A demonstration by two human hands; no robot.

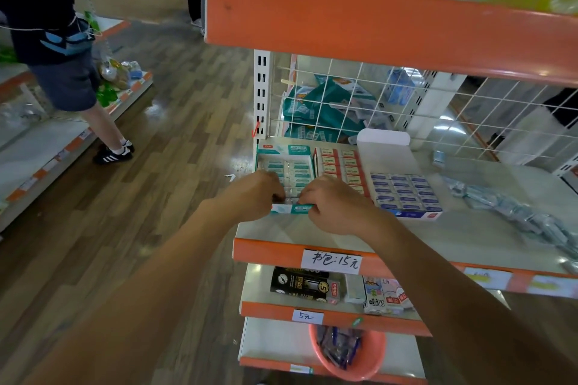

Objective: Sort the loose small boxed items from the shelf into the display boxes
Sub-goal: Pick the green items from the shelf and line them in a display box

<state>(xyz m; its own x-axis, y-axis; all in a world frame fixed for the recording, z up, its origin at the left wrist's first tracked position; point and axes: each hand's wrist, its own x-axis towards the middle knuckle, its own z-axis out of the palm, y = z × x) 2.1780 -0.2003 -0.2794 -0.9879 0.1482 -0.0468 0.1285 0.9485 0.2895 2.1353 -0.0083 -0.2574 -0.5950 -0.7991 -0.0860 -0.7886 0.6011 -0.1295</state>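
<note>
Three display boxes stand in a row on the shelf (469,228): a teal one (283,151) at the left, a red one (339,162) in the middle, a blue one (406,194) to the right. All hold rows of small boxes. My left hand (253,194) and my right hand (334,206) meet at the teal box's front edge, fingers curled over its front wall and the nearest small boxes. What exactly each hand pinches is hidden. A pile of loose small packets (516,216) lies along the shelf's right side, with one loose box (438,157) near the wire back.
An orange shelf (359,19) overhangs above. White wire mesh (375,97) backs the shelf, with teal bags behind it. Lower shelves hold boxed goods (300,284) and a pink basin (347,350). A person (62,56) stands in the aisle at the left.
</note>
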